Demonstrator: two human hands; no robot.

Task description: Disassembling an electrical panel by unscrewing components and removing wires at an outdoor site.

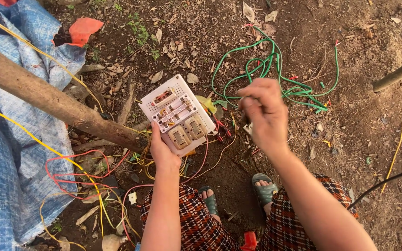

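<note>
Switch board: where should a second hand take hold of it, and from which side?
Grip the switch board by its bare far corner, coming from above-left. The left hand already holds the near edge, and wires trail off its right side.

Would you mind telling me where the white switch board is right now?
In the head view, the white switch board sits just left of centre, held at its lower edge by the left hand, between the wooden pole and the raised right hand.

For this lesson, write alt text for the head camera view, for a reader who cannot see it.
A person's left hand holds a white switch panel over bare soil, while the right hand pinches something small. Green wire coils beyond; a blue tarp lies to the left.
</note>
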